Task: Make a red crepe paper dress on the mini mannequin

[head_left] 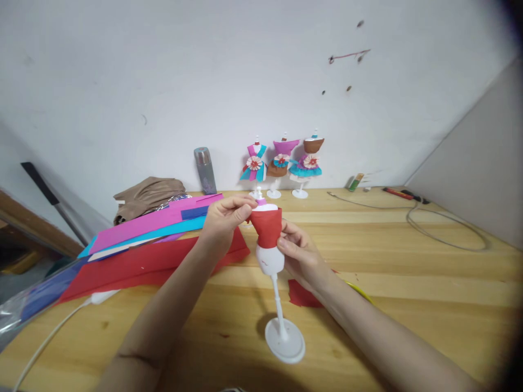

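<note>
A small white dress-form mannequin [270,261] on a round-based stand tilts slightly in front of me. Red fabric [267,227] wraps its chest, and a pinkish-purple band circles its neck. My left hand [229,215] pinches the upper left edge of the red fabric near the shoulder, thumb against fingers. At the waist, my right hand [300,253] grips the fabric's lower right side, thumb in front and the other fingers behind, partly hidden. A red scrap [302,294] lies on the table below my right wrist.
Three dressed mini mannequins [285,163] stand by the wall. Coloured fabric sheets [143,267], brown cloth [151,196] and a grey flask [205,171] occupy the left. On the right are a looped cable [449,247], a green tube [356,182] and a red tool [398,193].
</note>
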Demonstrator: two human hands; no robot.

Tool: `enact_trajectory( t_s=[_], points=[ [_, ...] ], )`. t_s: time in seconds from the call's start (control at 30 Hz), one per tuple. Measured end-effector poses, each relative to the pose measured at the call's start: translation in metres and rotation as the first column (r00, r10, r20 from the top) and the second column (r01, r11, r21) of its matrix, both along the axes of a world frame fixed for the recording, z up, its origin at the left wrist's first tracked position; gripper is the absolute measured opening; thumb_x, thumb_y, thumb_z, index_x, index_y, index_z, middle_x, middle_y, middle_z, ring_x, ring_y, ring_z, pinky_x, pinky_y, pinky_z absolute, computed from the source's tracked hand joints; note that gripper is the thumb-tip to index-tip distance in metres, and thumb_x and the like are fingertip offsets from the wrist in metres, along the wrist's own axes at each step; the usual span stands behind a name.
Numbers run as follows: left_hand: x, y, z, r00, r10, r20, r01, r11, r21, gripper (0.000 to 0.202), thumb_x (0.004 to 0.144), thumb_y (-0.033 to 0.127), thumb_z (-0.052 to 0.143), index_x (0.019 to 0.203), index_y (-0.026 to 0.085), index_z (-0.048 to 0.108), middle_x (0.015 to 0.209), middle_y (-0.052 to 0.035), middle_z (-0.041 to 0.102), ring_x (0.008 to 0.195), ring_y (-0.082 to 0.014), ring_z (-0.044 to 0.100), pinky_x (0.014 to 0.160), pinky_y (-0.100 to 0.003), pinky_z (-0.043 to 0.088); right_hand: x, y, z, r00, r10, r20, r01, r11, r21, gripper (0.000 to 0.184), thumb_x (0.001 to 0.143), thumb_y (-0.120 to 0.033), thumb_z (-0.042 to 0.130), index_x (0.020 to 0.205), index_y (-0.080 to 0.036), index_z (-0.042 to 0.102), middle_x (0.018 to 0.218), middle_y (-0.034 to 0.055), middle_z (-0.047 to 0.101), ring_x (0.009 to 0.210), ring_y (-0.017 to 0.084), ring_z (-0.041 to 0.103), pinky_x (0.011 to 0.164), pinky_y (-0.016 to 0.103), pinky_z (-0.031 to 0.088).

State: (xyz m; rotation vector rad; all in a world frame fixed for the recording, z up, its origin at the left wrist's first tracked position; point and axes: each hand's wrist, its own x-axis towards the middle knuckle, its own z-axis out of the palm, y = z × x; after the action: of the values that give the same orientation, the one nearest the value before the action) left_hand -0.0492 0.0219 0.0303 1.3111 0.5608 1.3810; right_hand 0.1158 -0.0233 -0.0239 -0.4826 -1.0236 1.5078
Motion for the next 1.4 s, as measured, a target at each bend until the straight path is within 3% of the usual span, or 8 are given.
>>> enact_trajectory(
  t_s=[0.37, 0.53, 0.8, 0.9, 1.0, 1.07, 1.2, 1.4],
  points=[
    [-0.007, 0.005, 0.001, 0.993, 0.003, -0.119, -0.006, 1.0, -0.024, 0.037, 0.065, 0.049, 0.087, 0.08, 0.018, 0.077, 0.078, -0.0046, 0.074, 0.069, -0.0137, 0.064, 0.071, -0.027, 0.052, -0.001, -0.002, 0.007, 0.999, -0.05, 0.002, 0.05, 0.999, -0.014, 0.031, 0.066, -0.041, 0.086, 0.081, -0.021, 0.068, 0.07, -0.0003, 0.065, 0.057, 0.011, 0.056, 0.055, 0.023, 0.047],
    [-0.006, 0.007, -0.002, 0.988, 0.073, -0.135, -0.077, 0.997, -0.022, 0.046, 0.073, 0.061, 0.077, 0.086, 0.017, 0.077, 0.088, -0.0077, 0.076, 0.086, -0.0189, 0.069, 0.077, -0.028, 0.052, 0.0, -0.001, 0.007, 0.998, -0.07, 0.009, 0.07, 0.998, -0.003, 0.034, 0.066, -0.043, 0.086, 0.082, -0.021, 0.066, 0.071, 0.0001, 0.066, 0.058, 0.013, 0.057, 0.055, 0.025, 0.046],
    [0.003, 0.001, -0.005, 0.931, 0.218, -0.294, -0.216, 0.976, 0.041, 0.038, 0.073, 0.052, 0.076, 0.076, 0.014, 0.073, 0.079, -0.0073, 0.074, 0.071, -0.0165, 0.066, 0.068, -0.027, 0.05, 0.004, 0.008, 0.007, 0.938, -0.347, -0.01, 0.347, 0.934, 0.082, 0.033, 0.067, -0.044, 0.087, 0.082, -0.023, 0.066, 0.072, -0.0014, 0.068, 0.062, 0.012, 0.058, 0.059, 0.025, 0.046],
    [0.009, -0.01, -0.005, 0.858, 0.414, -0.304, -0.352, 0.905, 0.237, 0.025, 0.082, 0.041, 0.069, 0.077, 0.016, 0.071, 0.077, -0.0036, 0.071, 0.072, -0.0157, 0.064, 0.069, -0.027, 0.049, 0.005, 0.011, 0.003, 0.905, -0.425, 0.004, 0.422, 0.9, 0.108, 0.032, 0.068, -0.043, 0.085, 0.083, -0.023, 0.066, 0.078, -0.0012, 0.069, 0.066, 0.013, 0.059, 0.061, 0.026, 0.048],
    [0.011, -0.02, -0.004, 0.722, 0.655, -0.223, -0.523, 0.728, 0.444, 0.011, 0.086, 0.028, 0.063, 0.08, 0.019, 0.068, 0.077, -0.0002, 0.068, 0.075, -0.0144, 0.062, 0.073, -0.026, 0.048, 0.006, 0.013, -0.002, 0.873, -0.487, 0.036, 0.479, 0.869, 0.126, 0.028, 0.071, -0.04, 0.083, 0.084, -0.023, 0.065, 0.081, -0.0012, 0.069, 0.068, 0.013, 0.06, 0.062, 0.025, 0.048],
    [0.011, -0.024, -0.004, 0.668, 0.71, -0.22, -0.522, 0.659, 0.542, 0.011, 0.086, 0.025, 0.063, 0.076, 0.021, 0.066, 0.074, 0.0008, 0.067, 0.073, -0.0146, 0.06, 0.073, -0.027, 0.047, 0.006, 0.014, -0.003, 0.852, -0.521, 0.054, 0.509, 0.848, 0.145, 0.025, 0.073, -0.038, 0.081, 0.085, -0.024, 0.064, 0.082, -0.0009, 0.069, 0.071, 0.013, 0.06, 0.063, 0.026, 0.048],
    [0.016, -0.023, -0.01, 0.707, 0.598, -0.378, -0.294, 0.734, 0.613, 0.014, 0.084, 0.028, 0.065, 0.073, 0.021, 0.068, 0.079, -0.0032, 0.072, 0.078, -0.0198, 0.063, 0.077, -0.033, 0.048, 0.004, 0.014, -0.002, 0.819, -0.567, 0.088, 0.545, 0.817, 0.189, 0.022, 0.076, -0.037, 0.078, 0.086, -0.025, 0.063, 0.084, 0.0001, 0.069, 0.075, 0.015, 0.062, 0.069, 0.029, 0.05],
    [0.023, -0.018, -0.018, 0.795, 0.37, -0.48, -0.147, 0.886, 0.439, 0.014, 0.08, 0.028, 0.071, 0.091, 0.019, 0.074, 0.096, -0.0073, 0.074, 0.085, -0.0215, 0.066, 0.082, -0.035, 0.05, 0.003, 0.009, 0.004, 0.794, -0.596, 0.117, 0.559, 0.793, 0.243, 0.026, 0.073, -0.038, 0.08, 0.084, -0.025, 0.061, 0.082, 0.0007, 0.067, 0.074, 0.017, 0.061, 0.069, 0.031, 0.051]
  ],
)
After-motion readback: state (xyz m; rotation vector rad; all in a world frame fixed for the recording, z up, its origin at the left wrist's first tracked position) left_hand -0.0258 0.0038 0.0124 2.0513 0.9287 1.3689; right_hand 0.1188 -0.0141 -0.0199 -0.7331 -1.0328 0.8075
